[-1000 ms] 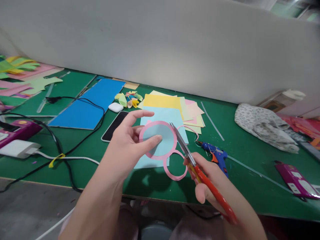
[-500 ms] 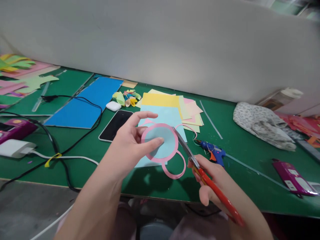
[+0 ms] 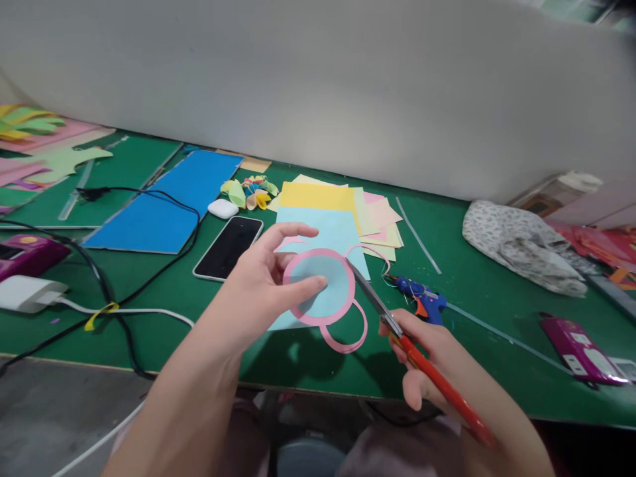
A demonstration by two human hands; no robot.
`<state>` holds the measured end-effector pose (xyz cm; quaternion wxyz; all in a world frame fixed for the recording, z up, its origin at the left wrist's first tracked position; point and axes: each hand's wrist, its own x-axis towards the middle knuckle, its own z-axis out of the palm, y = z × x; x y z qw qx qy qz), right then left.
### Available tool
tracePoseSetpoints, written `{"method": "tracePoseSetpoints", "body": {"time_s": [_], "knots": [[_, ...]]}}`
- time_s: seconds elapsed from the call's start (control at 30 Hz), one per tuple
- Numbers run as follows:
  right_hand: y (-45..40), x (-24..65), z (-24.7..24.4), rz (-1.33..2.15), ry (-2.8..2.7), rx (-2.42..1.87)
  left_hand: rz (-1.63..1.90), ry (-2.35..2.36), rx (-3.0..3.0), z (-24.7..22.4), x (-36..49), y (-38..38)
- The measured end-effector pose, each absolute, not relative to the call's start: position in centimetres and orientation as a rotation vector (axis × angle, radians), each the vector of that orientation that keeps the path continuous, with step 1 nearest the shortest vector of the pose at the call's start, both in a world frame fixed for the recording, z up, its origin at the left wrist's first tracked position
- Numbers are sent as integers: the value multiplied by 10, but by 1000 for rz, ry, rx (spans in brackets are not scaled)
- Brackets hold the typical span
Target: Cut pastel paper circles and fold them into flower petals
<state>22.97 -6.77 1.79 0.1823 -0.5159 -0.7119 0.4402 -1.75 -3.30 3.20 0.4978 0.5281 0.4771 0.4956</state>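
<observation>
My left hand [image 3: 278, 275] pinches a pink paper ring [image 3: 352, 291], its thumb reaching across the ring's opening. Thin curved pink strips [image 3: 365, 331] hang from the ring at its lower right and upper right. Red-handled scissors [image 3: 375, 301] are in my right hand [image 3: 422, 354], pointing up and left, with the blade tips at the ring's right edge. Behind the ring, light blue paper [image 3: 322, 228] lies on the green table [image 3: 308, 364] and shows through the opening.
A phone [image 3: 228, 248] and white case [image 3: 223, 209] lie left of the paper sheets. Right of them are a blue glue gun [image 3: 422, 298], a patterned cloth [image 3: 517, 248] and a purple device [image 3: 579, 351]. Black cables cross the blue board [image 3: 169, 199].
The scissors and my right hand have shifted slightly right and down. The pink ring has turned or tilted a little in my left hand.
</observation>
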Motion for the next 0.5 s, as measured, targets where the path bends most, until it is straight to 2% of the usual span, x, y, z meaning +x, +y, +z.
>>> {"method": "tracePoseSetpoints", "body": {"time_s": [0.23, 0.5], "knots": [[-68, 232, 18, 1188, -2005, -1398, 1171, 1120, 1292, 30, -19, -33], [-68, 234, 23, 1374, -1975, -1450, 1115, 1162, 1305, 32, -19, -34]]}}
